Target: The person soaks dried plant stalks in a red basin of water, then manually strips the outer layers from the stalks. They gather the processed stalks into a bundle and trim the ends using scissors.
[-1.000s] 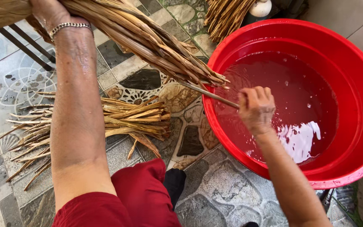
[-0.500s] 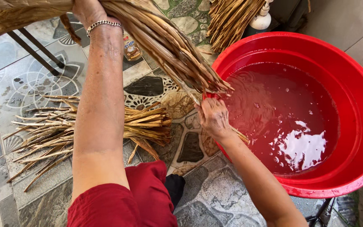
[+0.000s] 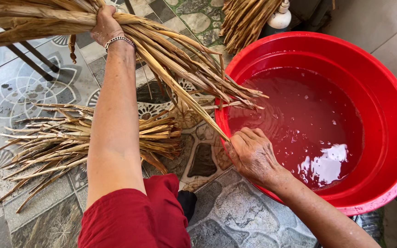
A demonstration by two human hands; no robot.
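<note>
My left hand (image 3: 105,24), with a silver bracelet on the wrist, grips a thick bundle of dried straw-coloured leaves (image 3: 180,59) held up at the top left. The bundle's loose ends fan out over the rim of a big red basin (image 3: 394,151) holding water. My right hand (image 3: 252,154) is at the basin's near rim, fingers closed around one long leaf strip (image 3: 207,117) pulled out of the bundle.
A second pile of dried leaves (image 3: 83,142) lies on the patterned tile floor at the left. More leaves (image 3: 246,18) and a white bottle (image 3: 281,17) stand behind the basin. Dark metal legs (image 3: 33,59) cross the upper left. My red clothing (image 3: 134,216) is below.
My right hand has come out of the basin's water and back to the near rim, drawing a leaf strip toward me. The left hand has lifted the bundle slightly and shifted it right.
</note>
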